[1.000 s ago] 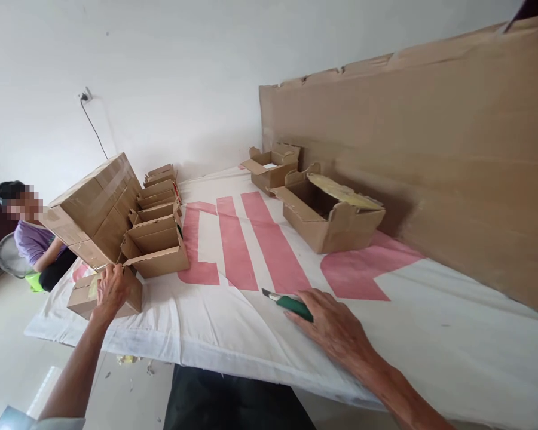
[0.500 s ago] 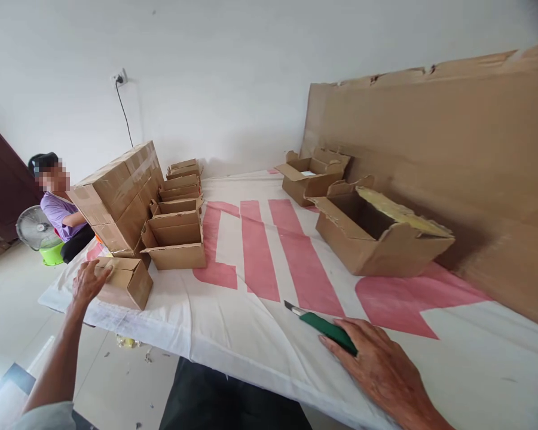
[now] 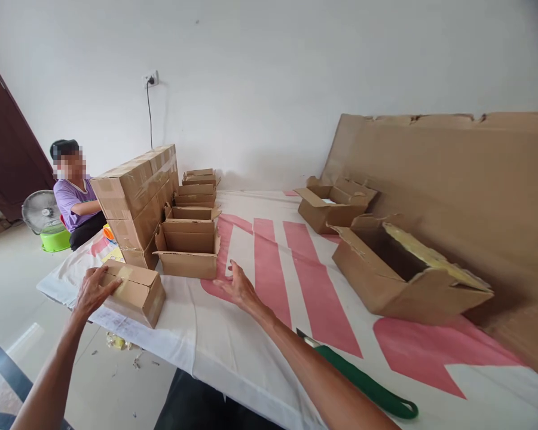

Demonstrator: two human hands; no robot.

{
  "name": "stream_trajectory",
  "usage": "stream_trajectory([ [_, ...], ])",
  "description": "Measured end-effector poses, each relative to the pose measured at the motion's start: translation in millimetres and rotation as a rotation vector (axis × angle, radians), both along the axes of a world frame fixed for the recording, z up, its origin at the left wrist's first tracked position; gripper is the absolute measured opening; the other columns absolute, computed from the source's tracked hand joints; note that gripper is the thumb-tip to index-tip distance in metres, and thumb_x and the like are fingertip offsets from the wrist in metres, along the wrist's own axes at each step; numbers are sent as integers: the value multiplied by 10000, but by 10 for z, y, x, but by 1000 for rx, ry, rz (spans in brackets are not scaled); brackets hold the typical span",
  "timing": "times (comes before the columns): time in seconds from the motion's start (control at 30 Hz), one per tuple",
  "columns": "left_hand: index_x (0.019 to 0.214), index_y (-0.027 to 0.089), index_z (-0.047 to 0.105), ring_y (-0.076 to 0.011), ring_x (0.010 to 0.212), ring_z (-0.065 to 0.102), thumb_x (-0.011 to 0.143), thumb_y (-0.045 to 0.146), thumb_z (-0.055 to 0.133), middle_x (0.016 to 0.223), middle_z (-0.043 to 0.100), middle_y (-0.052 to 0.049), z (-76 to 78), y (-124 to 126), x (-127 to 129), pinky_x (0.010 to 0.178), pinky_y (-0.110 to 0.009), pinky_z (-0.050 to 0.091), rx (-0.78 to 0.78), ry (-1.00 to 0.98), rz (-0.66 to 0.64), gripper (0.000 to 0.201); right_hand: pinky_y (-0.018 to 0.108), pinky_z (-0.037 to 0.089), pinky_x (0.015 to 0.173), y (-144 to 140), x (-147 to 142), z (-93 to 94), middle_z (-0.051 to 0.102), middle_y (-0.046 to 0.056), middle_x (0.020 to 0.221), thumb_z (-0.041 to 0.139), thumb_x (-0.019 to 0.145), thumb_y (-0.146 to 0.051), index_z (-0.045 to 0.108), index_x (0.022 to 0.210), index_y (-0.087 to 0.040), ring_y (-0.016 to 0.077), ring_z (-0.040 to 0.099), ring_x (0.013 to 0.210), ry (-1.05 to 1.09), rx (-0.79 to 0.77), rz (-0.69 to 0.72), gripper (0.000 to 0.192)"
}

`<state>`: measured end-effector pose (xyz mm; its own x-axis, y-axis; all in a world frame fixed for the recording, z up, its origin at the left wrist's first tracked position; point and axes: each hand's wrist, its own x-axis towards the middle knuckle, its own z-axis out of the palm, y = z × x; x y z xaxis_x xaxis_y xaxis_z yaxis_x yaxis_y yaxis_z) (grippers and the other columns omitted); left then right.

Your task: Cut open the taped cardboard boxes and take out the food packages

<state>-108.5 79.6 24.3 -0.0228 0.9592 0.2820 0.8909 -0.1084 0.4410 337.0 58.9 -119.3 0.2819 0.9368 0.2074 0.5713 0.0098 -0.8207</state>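
Observation:
My left hand (image 3: pixel 94 289) grips the near end of a closed cardboard box (image 3: pixel 138 298) at the table's front left, thumb lying on its taped top. Off to the right of that box, my right hand (image 3: pixel 240 286) is open, its fingers apart and holding nothing. The nearest thing to it is an open-topped cardboard box (image 3: pixel 188 264), just beyond its fingertips. A box cutter with a green handle (image 3: pixel 363 379) lies on the cloth, blade pointing away. My right forearm hides part of the handle's near side.
Taped boxes (image 3: pixel 137 197) are stacked at the left, beside a row of open boxes (image 3: pixel 196 194). Two more open boxes, one near (image 3: pixel 385 280) and one far (image 3: pixel 334 209), stand before a leaning cardboard sheet (image 3: pixel 452 155). A person (image 3: pixel 76 200) sits beyond the stack, near a fan (image 3: pixel 40 212).
My right hand has let go of the box cutter, leaving it on the cloth, and has moved left towards the boxes. My left hand stays on the closed box. The view has shifted left.

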Motion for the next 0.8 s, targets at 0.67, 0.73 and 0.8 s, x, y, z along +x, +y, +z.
stream_trajectory([
  [0.67, 1434, 246, 570, -370, 1314, 647, 904, 608, 663, 1424, 672, -128, -325, -987, 897, 1067, -516, 539, -6, -238, -163, 649, 417, 598, 982, -238, -380, 148, 707, 179, 1392, 506, 980, -660, 620, 1453, -162, 298, 730, 1202, 241, -79, 50, 696],
  [0.73, 1385, 240, 588, -364, 1214, 687, 878, 634, 671, 1403, 690, -129, -319, -1012, 928, 1022, -521, 554, -37, -281, -137, 647, 404, 622, 932, -576, -368, 130, 724, 162, 1388, 461, 970, -779, 684, 1382, -193, 298, 736, 1199, 414, -75, 144, 750],
  [0.8, 1345, 236, 604, -340, 1083, 713, 844, 650, 690, 1384, 700, -129, -318, -1058, 987, 921, -495, 585, -70, -332, -113, 655, 415, 626, 917, -864, -407, 144, 763, 150, 1318, 479, 933, -860, 743, 1295, -206, 312, 742, 1172, 564, -35, 205, 792],
])
